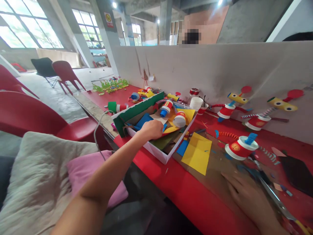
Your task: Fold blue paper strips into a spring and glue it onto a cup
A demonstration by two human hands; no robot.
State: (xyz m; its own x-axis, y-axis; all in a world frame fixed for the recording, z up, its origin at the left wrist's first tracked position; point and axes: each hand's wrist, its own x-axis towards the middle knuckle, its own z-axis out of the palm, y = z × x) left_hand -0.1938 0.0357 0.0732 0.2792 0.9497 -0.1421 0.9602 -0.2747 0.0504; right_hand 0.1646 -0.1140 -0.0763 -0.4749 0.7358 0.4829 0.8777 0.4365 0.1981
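Note:
My left hand [152, 129] reaches over the near side of a white cardboard box [158, 154], its fingers curled among coloured paper sheets. What it grips, if anything, is hidden. Beside it in the box lie blue paper [144, 120], yellow paper [190, 115] and red-banded paper cups [179, 119]. My right hand [244, 192] rests on a brown board [215, 166], fingers stretched out, next to a pair of scissors [271, 191]. A yellow paper sheet [197, 153] lies between box and right hand. Just beyond that hand stands a paper-cup figure [241, 147] with folded paper arms.
Two more cup figures [226, 111] with yellow tube heads stand along the grey partition [195, 68]. A black phone-like slab [298, 173] lies at the right. Green paper plants [111, 85] fill the far table end. A pink cushion [97, 176] and red chair [44, 114] are left.

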